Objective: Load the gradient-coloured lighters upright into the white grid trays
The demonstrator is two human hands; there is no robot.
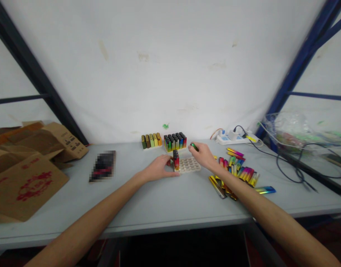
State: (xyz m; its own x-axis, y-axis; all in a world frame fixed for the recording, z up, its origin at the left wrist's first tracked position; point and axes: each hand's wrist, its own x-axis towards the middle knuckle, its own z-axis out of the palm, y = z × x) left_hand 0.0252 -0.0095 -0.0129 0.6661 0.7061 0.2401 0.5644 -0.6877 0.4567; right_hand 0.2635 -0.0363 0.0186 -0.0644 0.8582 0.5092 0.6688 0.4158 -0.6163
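A white tray with round holes [189, 164] lies in the middle of the table, with a few red lighters [176, 162] upright at its left end. My left hand [159, 168] grips that end, fingers behind and thumb along the near side. Pinched in my right hand [202, 154] is a green lighter [194, 147], held above the tray's far right part. Shiny multicoloured lighters [246, 173] lie in a loose pile right of the tray, partly behind my right forearm.
Against the wall stand a full tray of black-topped lighters [175, 141] and another of yellow-green ones [151, 140]. A power strip [231, 138] and black cables [298, 174] are on the right. Cardboard boxes [31, 178] and a blurred dark object [102, 165] lie left.
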